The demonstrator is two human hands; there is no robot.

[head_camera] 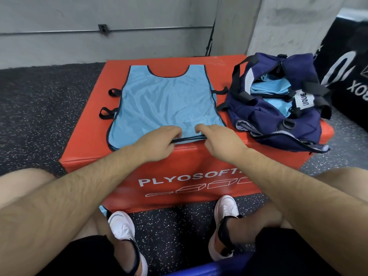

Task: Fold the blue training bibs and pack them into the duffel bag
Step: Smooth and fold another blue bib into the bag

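Bib (167,100): light blue with dark trim, spread flat on the surface (89,140). The neck hole points away from me and the hem lies at the near edge.
Left grip (159,140): fingers curled down on the hem, pinching the dark trim near its middle.
Right grip (217,140): also clenched on the hem, just beside the left one.
Step in hand: I judge this to be the start of the first fold, with the hem about to go up toward the neck.
Doing it well: the hem looks double-layered, so I should catch both layers. My hold is narrow, so sliding outward toward the corners would keep the edge straight. The black side straps (113,92) stick out on both sides and should be tucked in before the next fold. The cloth looks thin and slippery, so I should press each crease flat.
Duffel bag (264,120): navy, unzipped, standing on the same surface to the right of the bib. Folded bibs (268,86) already show inside it.
Surface: a red padded box with white lettering on the front face, low in front of my knees.
Room: dark speckled floor (39,106), grey wall (99,12) behind, and a black box (348,66) at far right. A scrap of blue cloth (102,210) shows by my left shoe (121,226).
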